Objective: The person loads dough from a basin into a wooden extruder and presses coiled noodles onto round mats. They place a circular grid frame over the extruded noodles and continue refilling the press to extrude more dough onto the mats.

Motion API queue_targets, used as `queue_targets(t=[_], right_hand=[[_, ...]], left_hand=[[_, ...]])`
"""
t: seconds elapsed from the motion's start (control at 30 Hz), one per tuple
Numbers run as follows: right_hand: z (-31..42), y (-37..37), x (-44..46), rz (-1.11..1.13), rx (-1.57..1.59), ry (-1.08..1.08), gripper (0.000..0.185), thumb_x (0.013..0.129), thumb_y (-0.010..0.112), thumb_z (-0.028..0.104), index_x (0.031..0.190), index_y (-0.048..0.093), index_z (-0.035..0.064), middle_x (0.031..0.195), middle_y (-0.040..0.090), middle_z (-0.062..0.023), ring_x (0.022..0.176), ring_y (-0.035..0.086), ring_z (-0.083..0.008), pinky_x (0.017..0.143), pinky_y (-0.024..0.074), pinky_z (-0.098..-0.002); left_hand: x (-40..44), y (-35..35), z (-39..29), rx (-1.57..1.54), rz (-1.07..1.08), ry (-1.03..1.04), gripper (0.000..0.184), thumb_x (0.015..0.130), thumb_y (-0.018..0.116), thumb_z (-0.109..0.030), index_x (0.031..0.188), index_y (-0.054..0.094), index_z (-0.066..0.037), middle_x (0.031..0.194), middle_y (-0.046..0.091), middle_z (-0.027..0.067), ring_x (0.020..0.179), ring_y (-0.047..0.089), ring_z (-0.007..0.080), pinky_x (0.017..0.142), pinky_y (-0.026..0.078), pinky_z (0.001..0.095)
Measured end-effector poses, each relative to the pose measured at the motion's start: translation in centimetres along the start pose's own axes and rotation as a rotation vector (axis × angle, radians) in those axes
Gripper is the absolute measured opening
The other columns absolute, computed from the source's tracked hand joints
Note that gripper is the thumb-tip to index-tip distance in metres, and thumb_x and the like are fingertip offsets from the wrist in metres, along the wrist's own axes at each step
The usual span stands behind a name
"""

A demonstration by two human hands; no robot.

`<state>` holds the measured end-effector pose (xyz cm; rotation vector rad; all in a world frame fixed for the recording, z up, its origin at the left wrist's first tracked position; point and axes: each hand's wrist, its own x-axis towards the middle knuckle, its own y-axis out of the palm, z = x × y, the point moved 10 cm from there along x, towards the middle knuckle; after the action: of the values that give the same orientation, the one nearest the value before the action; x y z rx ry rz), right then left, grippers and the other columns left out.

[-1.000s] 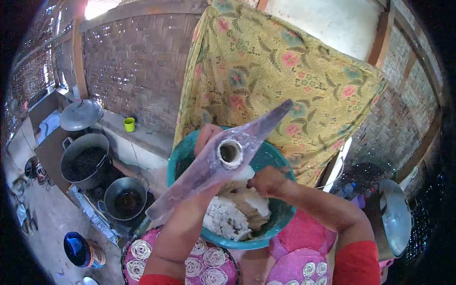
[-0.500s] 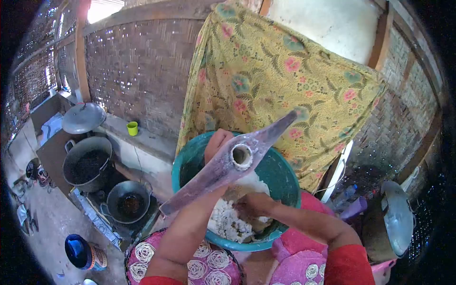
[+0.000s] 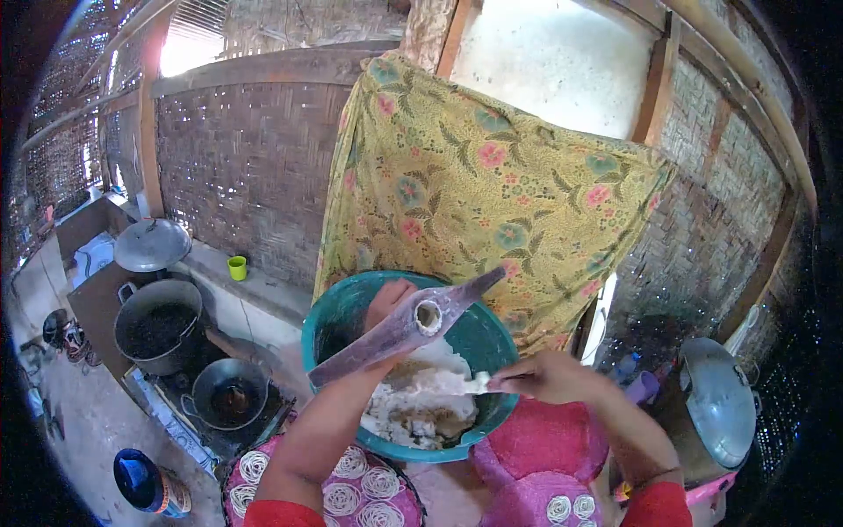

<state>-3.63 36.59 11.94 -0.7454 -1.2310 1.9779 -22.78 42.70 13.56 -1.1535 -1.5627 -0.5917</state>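
My left hand (image 3: 390, 300) is inside the upper part of a green basin (image 3: 313, 344), partly hidden behind a long purplish tool (image 3: 386, 338) with a round hollow socket. Whether its fingers hold the tool cannot be made out. At the basin's right rim, my right hand (image 3: 551, 378) is closed round the handle of a utensil (image 3: 516, 382), whose far end has white stuff on it. White, crumbly dough-like material (image 3: 426, 406) with brownish patches lies in the basin.
Pink round trays (image 3: 549, 443) and another tray (image 3: 325, 483) carry coiled white strands. Left are a large pot (image 3: 160, 327), a smaller pan (image 3: 230, 395), a lid (image 3: 152, 245), a green cup (image 3: 237, 268) and a dark bucket (image 3: 140, 481). A lidded pot (image 3: 720, 404) stands right.
My right hand has come up out of the white material to the basin's right rim, with the utensil now showing. The view has tilted upward, and the purplish tool sits lower in it.
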Motion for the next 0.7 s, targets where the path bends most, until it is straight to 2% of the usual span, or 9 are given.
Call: queue_targets(t=[0.13,0.23,0.3,0.33,0.4,0.47,0.53,0.63,0.7], right_hand=[[1.4,-5.6,-3.3,-0.009,0.239,0.125,0.024,0.089,0.059,0.023,0.108,0.066,0.0095,0.090,0.069,-0.0054,0.077,0.063,-0.0113,0.065,0.0491,-0.0304],[1.0,-7.7,-2.7,-0.054,0.299,0.092,0.028,0.088,0.060,0.030,0.108,0.066,0.0111,0.086,0.069,-0.0081,0.072,0.064,-0.0137,0.061,0.0487,-0.0312],[2.4,-9.1,-1.5,-0.111,-0.200,0.118,0.025,0.089,0.057,0.023,0.106,0.066,0.0068,0.075,0.065,-0.0033,0.068,0.059,-0.0105,0.064,0.0469,-0.0254],[3.1,-8.5,-1.1,-0.112,-0.200,0.119,0.025,0.089,0.057,0.023,0.106,0.066,0.0068,0.075,0.065,-0.0033,0.068,0.059,-0.0105,0.064,0.0469,-0.0254],[7.6,-8.8,-0.4,-0.392,-0.943,0.014,0.018,0.083,0.056,0.018,0.094,0.068,0.0104,0.066,0.062,-0.0028,0.063,0.061,-0.0149,0.057,0.0453,-0.0309],[8.9,-5.4,1.8,-0.329,-1.165,0.068,0.011,0.074,0.056,0.016,0.079,0.065,0.0102,0.062,0.057,-0.0038,0.063,0.060,-0.0185,0.057,0.0424,-0.0341],[12.2,-1.3,1.2,-0.549,-1.484,-0.230,0.008,0.074,0.056,0.019,0.072,0.059,0.0114,0.063,0.049,-0.0027,0.063,0.055,-0.0168,0.060,0.0393,-0.0316],[12.7,2.1,0.8,-0.900,-1.815,-0.313,0.013,0.072,0.056,0.022,0.074,0.058,0.0095,0.067,0.045,-0.0020,0.062,0.049,-0.0155,0.063,0.0381,-0.0302],[12.0,2.6,0.6,-0.794,-1.819,-0.326,0.013,0.073,0.056,0.022,0.075,0.057,0.0091,0.069,0.044,-0.0014,0.061,0.047,-0.0153,0.062,0.0379,-0.0304]], left_hand=[[-0.4,0.7,-0.4,0.072,0.026,0.032,0.030,0.058,0.073,-0.022,0.078,0.056,-0.008,0.075,0.049,0.0092,0.073,0.050,0.0294,0.063,0.043,0.0383],[-0.2,1.5,-2.6,0.083,0.131,0.072,0.031,0.056,0.074,-0.025,0.077,0.057,-0.009,0.074,0.048,0.0083,0.070,0.050,0.0282,0.062,0.043,0.0377],[-0.3,2.1,-3.5,0.122,0.142,0.123,0.030,0.059,0.074,-0.027,0.078,0.058,-0.010,0.074,0.049,0.0082,0.072,0.050,0.0278,0.063,0.043,0.0364],[-0.5,2.5,-4.1,0.162,0.152,0.170,0.030,0.062,0.074,-0.030,0.078,0.059,-0.011,0.074,0.049,0.0082,0.073,0.051,0.0274,0.065,0.043,0.0351],[-0.9,3.2,-3.3,0.148,0.204,0.090,0.033,0.059,0.075,-0.029,0.081,0.059,-0.010,0.075,0.050,0.0085,0.075,0.051,0.0287,0.066,0.044,0.0363],[-1.8,4.3,-1.3,0.139,0.258,0.015,0.038,0.056,0.077,-0.029,0.084,0.060,-0.009,0.076,0.050,0.0089,0.076,0.052,0.0301,0.067,0.045,0.0375],[-3.9,5.7,2.7,-0.231,0.249,-0.140,0.042,0.056,0.077,-0.029,0.089,0.060,-0.009,0.078,0.053,0.0106,0.079,0.053,0.0321,0.071,0.046,0.0385],[-5.8,8.0,6.1,-0.325,0.365,-0.192,0.047,0.056,0.077,-0.030,0.095,0.060,-0.009,0.084,0.057,0.0115,0.086,0.055,0.0332,0.075,0.046,0.0389],[-6.2,8.0,6.5,-0.395,0.340,-0.216,0.043,0.063,0.074,-0.029,0.097,0.060,-0.007,0.088,0.060,0.0081,0.089,0.056,0.0257,0.082,0.046,0.0358]])
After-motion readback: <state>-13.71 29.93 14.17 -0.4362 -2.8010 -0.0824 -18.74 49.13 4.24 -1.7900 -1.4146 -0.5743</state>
